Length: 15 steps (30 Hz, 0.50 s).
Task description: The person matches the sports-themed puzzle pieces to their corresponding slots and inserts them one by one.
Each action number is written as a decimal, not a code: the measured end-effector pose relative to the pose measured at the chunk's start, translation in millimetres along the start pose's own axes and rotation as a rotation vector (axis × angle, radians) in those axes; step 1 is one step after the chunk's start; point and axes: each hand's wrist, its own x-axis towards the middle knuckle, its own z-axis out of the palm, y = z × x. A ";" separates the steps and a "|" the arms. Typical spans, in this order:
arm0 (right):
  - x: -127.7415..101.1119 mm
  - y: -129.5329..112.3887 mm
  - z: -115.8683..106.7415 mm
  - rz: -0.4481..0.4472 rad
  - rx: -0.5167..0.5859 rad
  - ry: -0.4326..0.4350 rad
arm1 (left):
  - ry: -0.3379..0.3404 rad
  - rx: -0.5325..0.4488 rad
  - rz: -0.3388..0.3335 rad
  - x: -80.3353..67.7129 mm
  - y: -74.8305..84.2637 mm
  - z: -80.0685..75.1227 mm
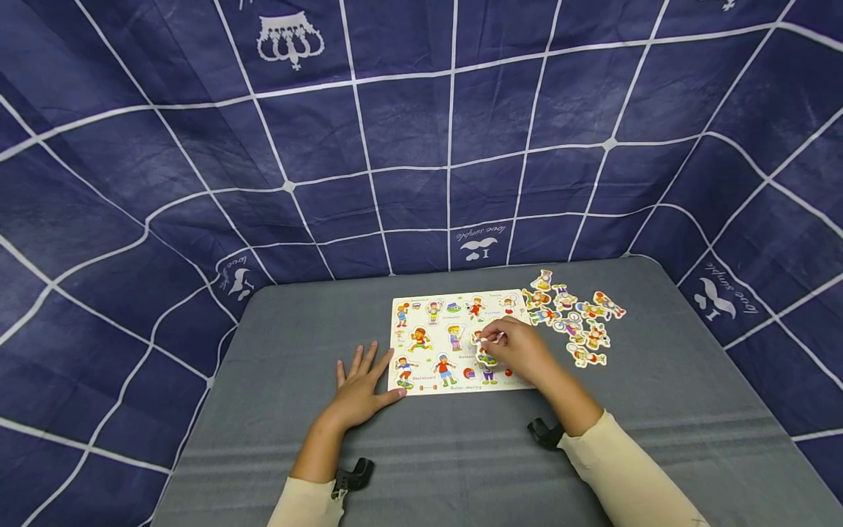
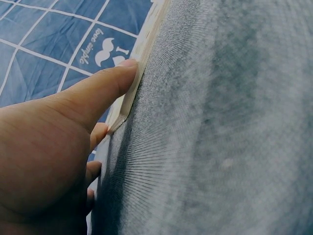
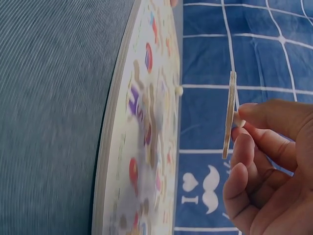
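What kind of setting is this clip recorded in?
Likely a staged recording booth, not a lived-in room: a grey table is walled on three sides by a navy printed cloth. On it lie only a wooden puzzle board and loose pieces; the right hand holds one piece.

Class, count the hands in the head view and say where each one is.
2. The left hand lies flat on the grey table, thumb against the puzzle board edge. The right hand is over the board, pinching a puzzle piece.
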 end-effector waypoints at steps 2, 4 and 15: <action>1.2 -2.6 3.7 -0.006 -0.003 -0.002 | -0.004 0.006 -0.002 0.0 0.1 0.2; 2.4 -5.7 7.5 -0.008 -0.007 -0.007 | -0.006 0.009 -0.005 0.6 -0.3 0.5; 9.1 -22.5 31.1 0.009 0.001 -0.070 | -0.015 0.015 -0.007 2.4 -1.9 0.1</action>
